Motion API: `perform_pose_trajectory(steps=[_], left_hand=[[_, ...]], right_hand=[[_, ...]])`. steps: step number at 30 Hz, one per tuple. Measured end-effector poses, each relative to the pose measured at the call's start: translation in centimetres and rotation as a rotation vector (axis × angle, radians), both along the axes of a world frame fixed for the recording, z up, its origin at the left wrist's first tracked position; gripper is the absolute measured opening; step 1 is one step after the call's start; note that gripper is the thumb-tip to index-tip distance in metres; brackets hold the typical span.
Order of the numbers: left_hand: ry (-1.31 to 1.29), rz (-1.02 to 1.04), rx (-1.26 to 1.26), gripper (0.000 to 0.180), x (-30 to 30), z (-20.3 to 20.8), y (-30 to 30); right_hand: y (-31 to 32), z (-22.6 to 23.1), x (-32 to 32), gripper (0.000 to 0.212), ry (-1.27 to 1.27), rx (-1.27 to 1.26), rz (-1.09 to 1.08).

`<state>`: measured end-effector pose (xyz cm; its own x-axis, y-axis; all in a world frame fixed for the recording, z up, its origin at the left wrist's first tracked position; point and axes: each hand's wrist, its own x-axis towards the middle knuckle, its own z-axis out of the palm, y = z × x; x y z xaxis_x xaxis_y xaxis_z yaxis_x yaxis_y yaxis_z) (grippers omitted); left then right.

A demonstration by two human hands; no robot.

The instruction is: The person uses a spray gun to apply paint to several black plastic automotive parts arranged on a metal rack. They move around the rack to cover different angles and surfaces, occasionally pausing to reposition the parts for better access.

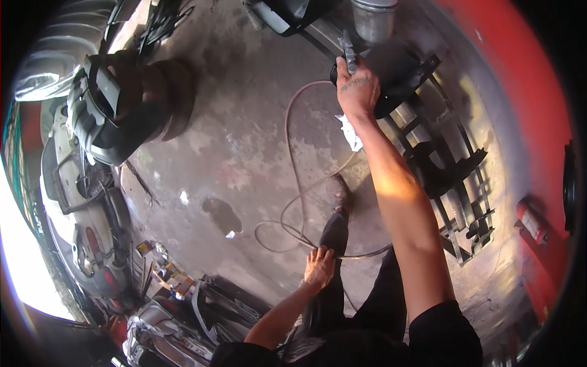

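My right hand (358,92) reaches far forward, its fingers wrapped round a dark grey tool that looks like a spray gun (348,52). Its lower part is hidden behind the hand. A thin brownish hose (288,122) runs from beside that hand and loops over the concrete floor. Near my thigh, my left hand (319,267) is closed on the same hose. Just beyond the right hand is a dark, smooth panel (397,70), partly covered by the hand. A crumpled white piece (351,133) lies beside my right wrist.
A black metal frame with parts (437,162) lies along the right side. A metal can (374,18) stands at the far end. Car bumpers (104,116) are piled at left. More car parts (177,330) lie near left. A red cylinder (532,221) sits by the red wall (520,79).
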<state>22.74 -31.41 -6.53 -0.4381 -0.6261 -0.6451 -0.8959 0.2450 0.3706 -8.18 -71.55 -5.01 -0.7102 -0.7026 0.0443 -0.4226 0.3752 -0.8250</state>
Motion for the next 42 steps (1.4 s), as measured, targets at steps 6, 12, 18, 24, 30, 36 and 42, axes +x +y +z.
perform_pose_trajectory(steps=[6,12,18,24,30,36,42], left_hand=[[0.018,0.017,0.001,0.046,1.1,-1.5,-0.5],[0.025,0.006,0.054,0.049,1.2,-1.3,-2.1],[0.054,0.022,0.053,0.050,1.4,-1.7,-2.6],[0.083,-0.009,0.041,0.049,1.0,-1.1,-4.5],[0.114,-0.007,0.039,0.048,1.3,-1.6,-4.4],[0.108,-0.004,0.048,0.040,1.8,-1.7,-4.3],[0.056,-0.053,0.043,0.033,2.1,-2.4,-5.4]], right_hand=[[-0.9,-0.2,4.8,0.033,-0.151,-0.118,0.411],[-3.6,1.8,-1.0,0.037,0.006,-0.066,0.367],[-6.8,6.3,-8.7,0.042,0.185,0.197,-0.020],[-7.6,5.4,-7.4,0.043,-0.038,0.164,0.268],[-8.1,3.8,-9.1,0.038,0.126,0.003,0.230],[-5.7,3.3,-6.2,0.038,0.269,0.247,-0.090],[-2.8,0.1,5.8,0.032,-0.091,-0.035,0.305]])
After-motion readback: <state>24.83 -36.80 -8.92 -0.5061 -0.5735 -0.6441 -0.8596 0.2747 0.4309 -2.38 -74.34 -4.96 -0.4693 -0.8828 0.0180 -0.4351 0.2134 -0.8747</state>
